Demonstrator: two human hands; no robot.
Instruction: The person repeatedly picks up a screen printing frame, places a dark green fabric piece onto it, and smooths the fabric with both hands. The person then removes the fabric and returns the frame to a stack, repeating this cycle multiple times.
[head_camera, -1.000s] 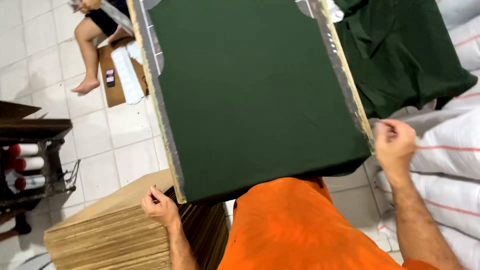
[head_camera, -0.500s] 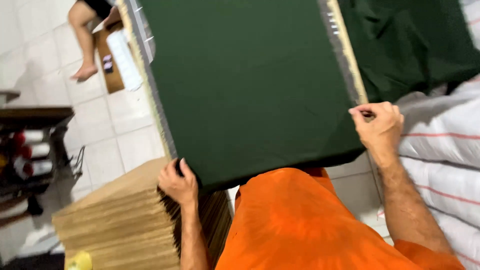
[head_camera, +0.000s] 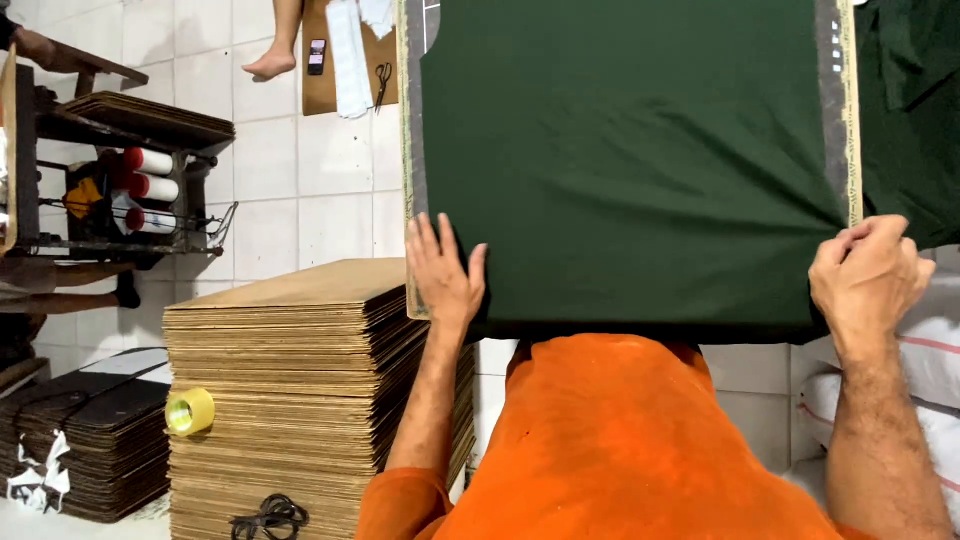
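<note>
A dark green cloth (head_camera: 630, 160) lies stretched over a flat board in front of me, its near edge just above my orange shirt. My left hand (head_camera: 442, 272) lies flat with spread fingers on the cloth's near left corner. My right hand (head_camera: 868, 275) is closed around the near right corner, pinching the cloth at the board's edge. A yellowish strip runs down each side of the board (head_camera: 411, 150).
A tall stack of brown cardboard sheets (head_camera: 290, 380) stands at my left, with a yellow tape roll (head_camera: 190, 411) and a black cord (head_camera: 268, 517) on it. A rack with thread cones (head_camera: 150, 190) is further left. Another person's bare foot (head_camera: 270, 62) rests on the tiled floor. White sacks (head_camera: 930, 350) lie at right.
My left hand has risen from beside the cardboard stack onto the cloth's left corner and flattened there. My right hand has closed on the right corner. The view has shifted left.
</note>
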